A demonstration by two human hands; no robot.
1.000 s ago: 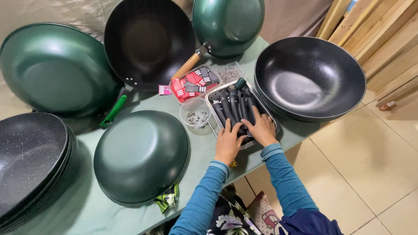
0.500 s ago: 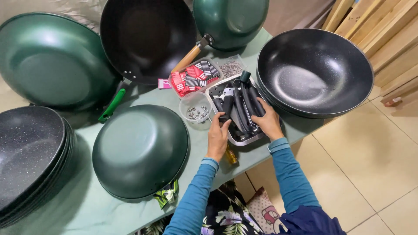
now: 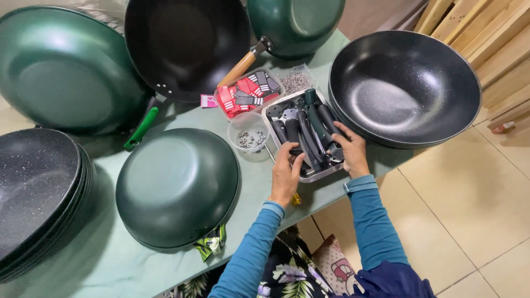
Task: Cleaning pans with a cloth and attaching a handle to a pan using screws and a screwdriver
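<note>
At the tabletop's (image 3: 83, 259) near edge, right of the upturned green wok (image 3: 176, 187), the left hand (image 3: 285, 175) curls its fingers onto the dark pan handles (image 3: 309, 129) lying in the metal tray (image 3: 276, 113), while the right hand (image 3: 351, 156) grips one handle at the tray's right side beside the black speckled wok (image 3: 406, 88). The step in hand looks like sorting or picking a handle out of the tray; the next move would call for lifting one free without dragging its neighbours along. Compared with a second ago, both hands sit a little farther apart.
</note>
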